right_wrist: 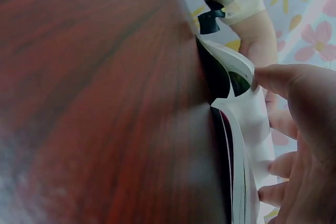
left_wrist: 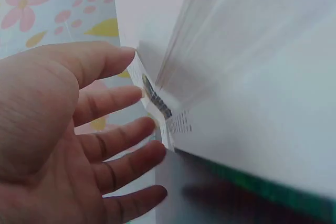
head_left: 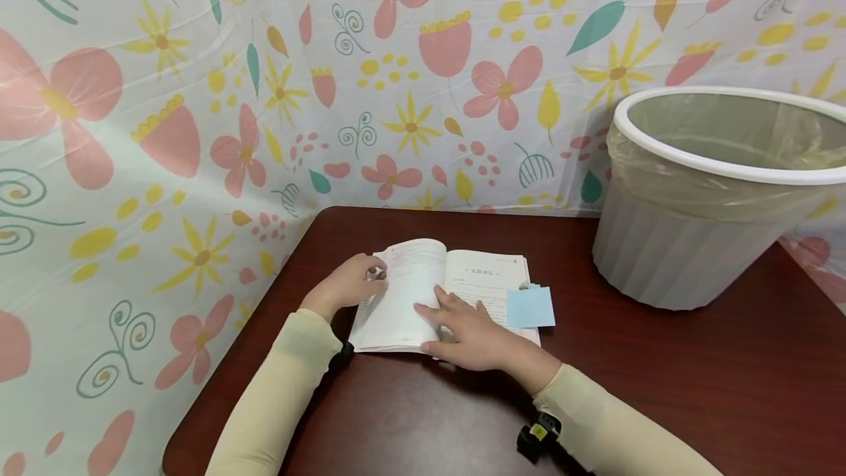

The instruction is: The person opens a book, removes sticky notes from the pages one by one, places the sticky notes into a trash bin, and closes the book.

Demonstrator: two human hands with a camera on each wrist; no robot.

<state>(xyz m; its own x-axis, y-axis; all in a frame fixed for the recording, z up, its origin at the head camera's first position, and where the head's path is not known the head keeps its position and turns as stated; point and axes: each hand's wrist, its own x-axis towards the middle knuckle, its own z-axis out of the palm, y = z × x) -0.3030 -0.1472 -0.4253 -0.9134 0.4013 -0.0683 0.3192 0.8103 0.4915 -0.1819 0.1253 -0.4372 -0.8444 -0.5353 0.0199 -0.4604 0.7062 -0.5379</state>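
Note:
An open book (head_left: pixel 410 300) lies on the dark red-brown table, and its left-hand pages bulge upward in a curve. At the left edge of those pages is my left hand (head_left: pixel 346 285); in the left wrist view its thumb and fingers (left_wrist: pixel 126 135) reach loosely to the page edges, next to a small dark printed picture (left_wrist: pixel 156 98). My right hand (head_left: pixel 472 329) rests across the lower middle of the book with fingers spread, its fingertips on the left page near the fold. A pale blue sticky note (head_left: pixel 531 307) sits at the right page's outer edge.
A grey bin (head_left: pixel 661 248) with a white rim and plastic liner stands at the right on the table (head_left: pixel 410 410). Cloth with a flower print (head_left: pixel 423 123) hangs behind and to the left. Each wrist wears a dark strap.

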